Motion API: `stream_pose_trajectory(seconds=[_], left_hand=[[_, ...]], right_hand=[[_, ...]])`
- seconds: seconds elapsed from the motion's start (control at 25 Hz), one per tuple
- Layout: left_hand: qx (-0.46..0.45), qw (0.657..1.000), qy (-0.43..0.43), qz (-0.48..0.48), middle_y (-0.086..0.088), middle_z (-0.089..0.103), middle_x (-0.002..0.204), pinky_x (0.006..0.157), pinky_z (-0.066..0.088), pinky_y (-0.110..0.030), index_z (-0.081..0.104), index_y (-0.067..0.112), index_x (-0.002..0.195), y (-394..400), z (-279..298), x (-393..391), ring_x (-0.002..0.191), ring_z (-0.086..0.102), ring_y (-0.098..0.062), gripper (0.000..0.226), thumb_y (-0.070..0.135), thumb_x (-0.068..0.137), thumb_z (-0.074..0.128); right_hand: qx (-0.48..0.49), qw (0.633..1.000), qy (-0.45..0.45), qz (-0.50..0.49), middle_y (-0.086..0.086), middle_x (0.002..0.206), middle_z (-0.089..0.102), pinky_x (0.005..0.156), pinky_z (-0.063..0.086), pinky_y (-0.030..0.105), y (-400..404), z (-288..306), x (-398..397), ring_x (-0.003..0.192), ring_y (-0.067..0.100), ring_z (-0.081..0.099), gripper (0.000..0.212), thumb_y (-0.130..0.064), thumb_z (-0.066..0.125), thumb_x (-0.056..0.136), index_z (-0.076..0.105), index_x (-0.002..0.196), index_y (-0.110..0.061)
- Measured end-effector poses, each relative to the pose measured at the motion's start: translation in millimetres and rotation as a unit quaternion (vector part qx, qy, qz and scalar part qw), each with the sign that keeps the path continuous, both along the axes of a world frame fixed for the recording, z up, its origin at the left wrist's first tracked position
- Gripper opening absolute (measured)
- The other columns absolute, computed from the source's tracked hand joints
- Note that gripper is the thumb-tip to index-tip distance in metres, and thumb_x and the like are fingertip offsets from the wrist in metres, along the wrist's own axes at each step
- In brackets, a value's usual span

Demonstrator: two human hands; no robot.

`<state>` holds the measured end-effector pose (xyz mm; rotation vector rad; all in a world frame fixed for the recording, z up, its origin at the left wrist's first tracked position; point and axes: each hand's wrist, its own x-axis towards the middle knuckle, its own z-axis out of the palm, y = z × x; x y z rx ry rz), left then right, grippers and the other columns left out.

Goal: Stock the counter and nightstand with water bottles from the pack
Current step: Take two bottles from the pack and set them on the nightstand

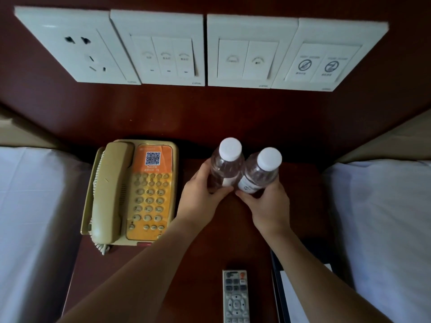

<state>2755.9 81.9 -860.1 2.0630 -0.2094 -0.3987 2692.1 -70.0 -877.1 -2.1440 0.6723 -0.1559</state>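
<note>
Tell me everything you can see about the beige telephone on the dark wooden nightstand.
The beige plastic corded telephone lies flat on the left part of the dark wooden nightstand. Its handset rests in the cradle on its left side, with a coiled cord along it. An orange faceplate carries a QR code above round keys. Neither hand touches it.

Left hand (200, 197) grips one clear plastic white-capped water bottle (225, 166), right hand (268, 203) another (258, 173), touching, upright on the dark wooden nightstand (205, 257) beside a beige telephone (130, 192).
</note>
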Motion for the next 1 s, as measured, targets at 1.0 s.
stream_pose_trajectory(seconds=[1.0], left_hand=[[0.028, 0.995, 0.075, -0.056, 0.022, 0.062, 0.109, 0.077, 0.041, 0.002, 0.043, 0.027, 0.14, -0.5, 14.7, 36.4, 0.098, 0.056, 0.013, 0.072, 0.021, 0.078, 0.08]], right_hand=[[0.1, 0.99, 0.029, 0.1, -0.009, 0.134, 0.06, 0.108, 0.045, 0.035, -26.3, 8.0, 31.0, 0.126, 0.009, 0.054, 0.082, -0.014, 0.085, 0.074, 0.041, 0.143, -0.023]])
